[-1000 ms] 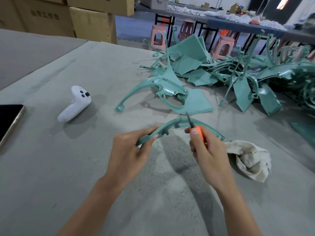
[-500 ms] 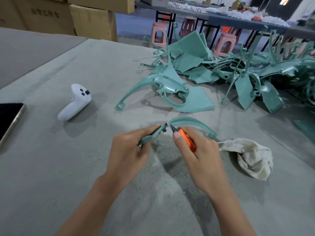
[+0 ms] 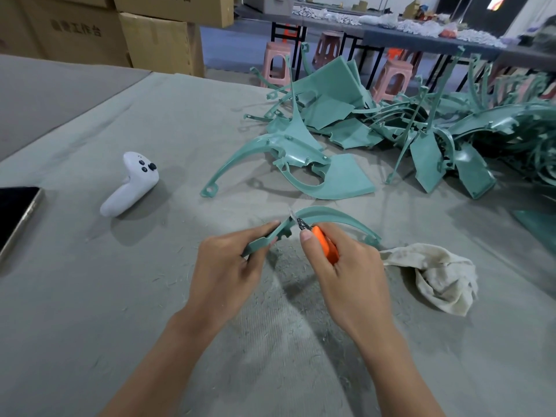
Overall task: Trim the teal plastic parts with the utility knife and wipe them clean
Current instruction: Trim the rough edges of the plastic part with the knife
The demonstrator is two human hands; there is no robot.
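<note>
Rag (image 3: 433,275) beside right hand (image 3: 346,266) gripping knife (image 3: 325,245), left hand (image 3: 222,266) gripping teal part (image 3: 331,213), controller (image 3: 129,185) left, parts pile (image 3: 421,124) behind

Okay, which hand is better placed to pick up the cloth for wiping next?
Probably the right hand: the cloth lies just beside it, though it grips the utility knife. The left hand holds the teal part.

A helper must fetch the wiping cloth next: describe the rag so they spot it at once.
Start at the teal pile at the far right of the grey table. Come nearer to the right hand holding the orange knife; the rag lies just right of it. It alone is soft, crumpled and off-white; the pile is rigid teal.
</note>
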